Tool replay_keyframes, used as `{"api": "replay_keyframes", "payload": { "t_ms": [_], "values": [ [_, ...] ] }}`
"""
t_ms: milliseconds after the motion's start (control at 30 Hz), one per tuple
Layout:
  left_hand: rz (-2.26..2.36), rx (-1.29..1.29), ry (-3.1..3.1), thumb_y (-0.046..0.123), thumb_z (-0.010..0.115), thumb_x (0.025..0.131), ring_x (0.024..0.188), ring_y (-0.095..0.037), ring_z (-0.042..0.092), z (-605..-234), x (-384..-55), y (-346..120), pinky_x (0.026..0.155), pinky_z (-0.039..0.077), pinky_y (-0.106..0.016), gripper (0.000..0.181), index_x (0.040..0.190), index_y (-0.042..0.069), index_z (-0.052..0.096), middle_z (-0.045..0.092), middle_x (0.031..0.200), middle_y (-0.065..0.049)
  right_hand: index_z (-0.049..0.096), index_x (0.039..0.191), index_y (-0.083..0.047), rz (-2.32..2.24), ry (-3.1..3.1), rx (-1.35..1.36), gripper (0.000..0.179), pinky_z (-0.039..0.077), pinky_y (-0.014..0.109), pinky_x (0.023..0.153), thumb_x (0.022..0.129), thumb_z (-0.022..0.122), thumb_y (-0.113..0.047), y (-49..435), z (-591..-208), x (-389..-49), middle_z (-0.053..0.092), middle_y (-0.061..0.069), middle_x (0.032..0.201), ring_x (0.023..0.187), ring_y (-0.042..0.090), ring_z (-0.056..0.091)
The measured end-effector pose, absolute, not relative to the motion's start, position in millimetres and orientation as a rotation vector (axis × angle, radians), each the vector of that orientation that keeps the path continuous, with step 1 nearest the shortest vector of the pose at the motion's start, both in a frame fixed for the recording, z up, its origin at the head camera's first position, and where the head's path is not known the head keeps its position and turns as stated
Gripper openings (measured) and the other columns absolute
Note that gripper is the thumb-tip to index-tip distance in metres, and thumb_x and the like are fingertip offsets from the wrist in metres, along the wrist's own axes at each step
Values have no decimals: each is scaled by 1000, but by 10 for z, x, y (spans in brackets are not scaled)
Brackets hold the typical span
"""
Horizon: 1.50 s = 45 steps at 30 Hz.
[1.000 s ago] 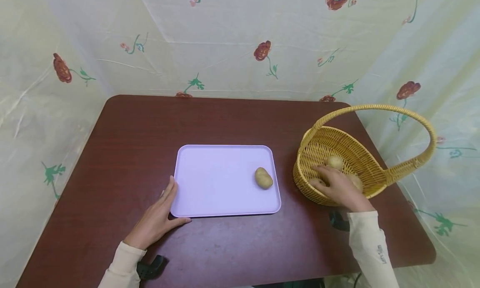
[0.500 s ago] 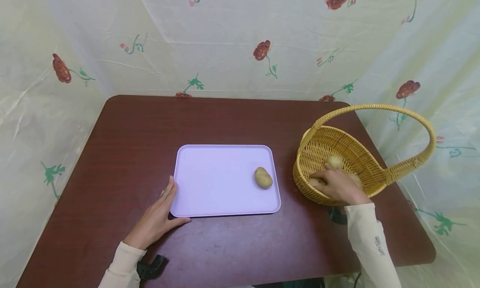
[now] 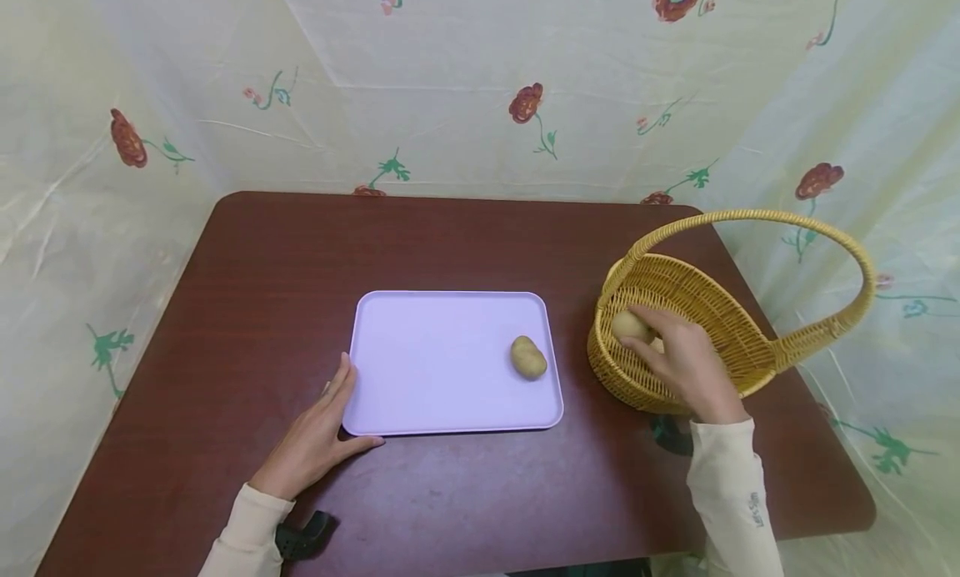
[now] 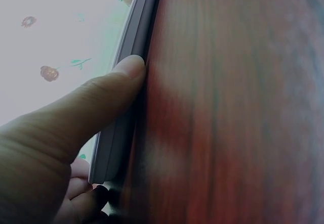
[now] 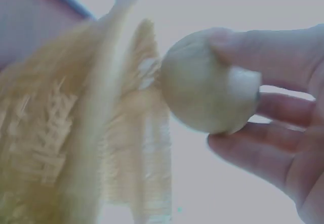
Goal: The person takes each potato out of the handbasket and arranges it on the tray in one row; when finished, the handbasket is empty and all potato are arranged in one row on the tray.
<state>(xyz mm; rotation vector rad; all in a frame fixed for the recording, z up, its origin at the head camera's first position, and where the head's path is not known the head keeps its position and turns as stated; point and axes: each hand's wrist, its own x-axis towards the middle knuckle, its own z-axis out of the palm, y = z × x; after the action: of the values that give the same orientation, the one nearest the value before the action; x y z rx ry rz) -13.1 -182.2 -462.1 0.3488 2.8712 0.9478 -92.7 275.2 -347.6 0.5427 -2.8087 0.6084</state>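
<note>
My right hand (image 3: 690,368) pinches a round, pale potato (image 3: 628,327) between thumb and fingers, over the near left part of the wicker basket (image 3: 708,298). In the right wrist view, the gripped potato (image 5: 202,90) shows beside the blurred basket wall. The rest of the basket's contents are mostly hidden behind this hand. My left hand (image 3: 311,444) rests at the near left corner of the lilac tray (image 3: 435,360), fingers along its left side. In the left wrist view, the thumb (image 4: 109,90) touches the tray's near edge. One potato (image 3: 528,358) lies on the tray's right side.
The basket's tall arched handle (image 3: 757,215) rises above it at the table's right side. Beneath everything is a dark red-brown table (image 3: 442,243). A flower-printed curtain (image 3: 450,52) hangs behind and on both sides.
My right hand has taken hold of a potato inside the basket and raised it up and to the left. My left hand, the tray and its potato have stayed in place.
</note>
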Motion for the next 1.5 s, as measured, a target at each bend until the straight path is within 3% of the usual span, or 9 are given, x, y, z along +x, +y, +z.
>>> {"api": "replay_keyframes", "payload": {
  "t_ms": [233, 533, 1100, 1500],
  "values": [
    [952, 340, 2867, 39, 82, 73, 142, -39, 22, -4622, -130, -1816, 104, 34, -55, 111, 152, -1, 15, 5, 160, -18, 61, 126, -2, 736, -2581, 815, 52, 45, 40, 98, 78, 80, -9, 2172, -3392, -950, 63, 14, 125, 116, 29, 59],
    [964, 318, 2845, 40, 82, 73, 142, -40, 20, -4623, -128, -1806, 105, 33, -55, 112, 152, 0, 13, 4, 160, -16, 63, 123, -4, 703, -2728, 1080, 45, 50, 35, 92, 81, 78, -15, 1633, -3773, -1116, 64, 8, 123, 112, 21, 61],
    [976, 318, 2849, 39, 83, 73, 141, -42, 21, -4612, -124, -1795, 105, 33, -56, 111, 152, 0, 15, 5, 160, -16, 63, 124, -4, 547, -2830, 1265, 41, 46, 37, 98, 87, 72, -18, 1372, -4133, -1189, 63, 11, 122, 112, 25, 59],
    [984, 331, 2860, 36, 83, 72, 138, -47, 23, -4629, -132, -1808, 104, 32, -58, 111, 151, -3, 16, 5, 159, -18, 61, 127, -7, 624, -2881, 1151, 44, 46, 36, 98, 88, 71, -23, 1429, -4218, -1207, 63, 10, 124, 113, 23, 60]
  ]
}}
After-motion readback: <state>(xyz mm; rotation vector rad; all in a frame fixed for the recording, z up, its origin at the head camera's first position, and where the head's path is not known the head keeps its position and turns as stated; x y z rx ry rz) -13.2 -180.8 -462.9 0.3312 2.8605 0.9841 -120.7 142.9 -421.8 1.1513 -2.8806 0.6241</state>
